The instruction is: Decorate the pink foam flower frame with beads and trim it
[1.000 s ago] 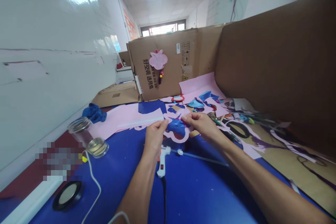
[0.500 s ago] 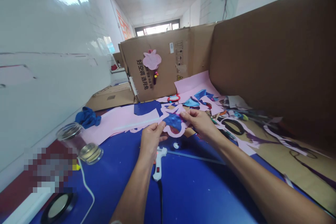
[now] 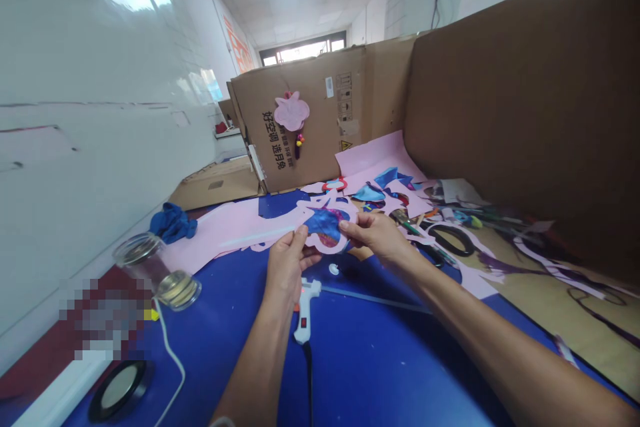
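Observation:
Between my hands I hold up a pink cut-out [image 3: 330, 245] with a scalloped outline, and shiny blue and purple fabric [image 3: 323, 221] fills its middle. My left hand [image 3: 287, 257] pinches its lower left edge between thumb and fingers. On its right side, my right hand [image 3: 373, 235] grips the edge, the thumb lying on the front. Below them on the blue table lies a white glue gun [image 3: 306, 310], its nozzle end partly near my left wrist. A small white round piece [image 3: 334, 269] sits just under the cut-out.
Pink sheets [image 3: 215, 230] and a blue cloth bundle [image 3: 173, 222] lie at the left, by a glass jar [image 3: 157, 267]. Scraps, a black tape ring [image 3: 453, 240] and ribbons crowd the right. A cardboard box [image 3: 320, 120] with a hanging pink ornament [image 3: 292, 111] stands behind.
The cut-out has shifted slightly left and up, and its tilt differs a little. My right thumb lies lower on its right side. Both hands keep holding it.

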Demonstrator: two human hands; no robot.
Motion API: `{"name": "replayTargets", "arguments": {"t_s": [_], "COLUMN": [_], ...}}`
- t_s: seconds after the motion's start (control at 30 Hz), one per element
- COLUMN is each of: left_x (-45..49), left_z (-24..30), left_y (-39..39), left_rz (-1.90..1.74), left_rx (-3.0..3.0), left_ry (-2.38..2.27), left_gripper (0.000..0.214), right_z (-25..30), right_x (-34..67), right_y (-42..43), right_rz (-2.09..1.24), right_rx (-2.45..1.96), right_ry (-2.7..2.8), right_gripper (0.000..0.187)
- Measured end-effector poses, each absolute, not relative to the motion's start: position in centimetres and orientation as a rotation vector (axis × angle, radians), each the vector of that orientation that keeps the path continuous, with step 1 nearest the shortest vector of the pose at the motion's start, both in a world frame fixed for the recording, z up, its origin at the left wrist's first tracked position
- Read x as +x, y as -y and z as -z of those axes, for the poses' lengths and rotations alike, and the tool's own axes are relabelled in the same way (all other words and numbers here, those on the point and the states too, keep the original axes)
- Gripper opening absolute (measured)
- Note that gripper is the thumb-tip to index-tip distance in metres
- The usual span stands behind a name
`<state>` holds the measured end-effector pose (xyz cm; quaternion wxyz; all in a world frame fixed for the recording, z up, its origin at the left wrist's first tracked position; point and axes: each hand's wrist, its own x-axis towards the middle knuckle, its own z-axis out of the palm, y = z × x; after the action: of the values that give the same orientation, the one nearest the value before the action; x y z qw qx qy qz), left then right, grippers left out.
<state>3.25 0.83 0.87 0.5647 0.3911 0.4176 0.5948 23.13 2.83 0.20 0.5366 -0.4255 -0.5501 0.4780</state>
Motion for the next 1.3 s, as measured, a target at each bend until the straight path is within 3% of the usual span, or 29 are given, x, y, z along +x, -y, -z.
{"name": "replayTargets", "arguments": {"t_s": [1.3], "left_x": [3.6], "left_z": [0.0], "left_y": [-0.9], "left_rz": [-1.379], "left_rx": [1.165], "left_ry": [-1.133], "left_gripper": [0.041], "right_z": [0.3], "right_x": [21.3], "right_y": [-1.7], "right_rz": [-1.184], "right_rx": [-0.975], "right_ry": [1.482], "right_gripper": [0.053]}}
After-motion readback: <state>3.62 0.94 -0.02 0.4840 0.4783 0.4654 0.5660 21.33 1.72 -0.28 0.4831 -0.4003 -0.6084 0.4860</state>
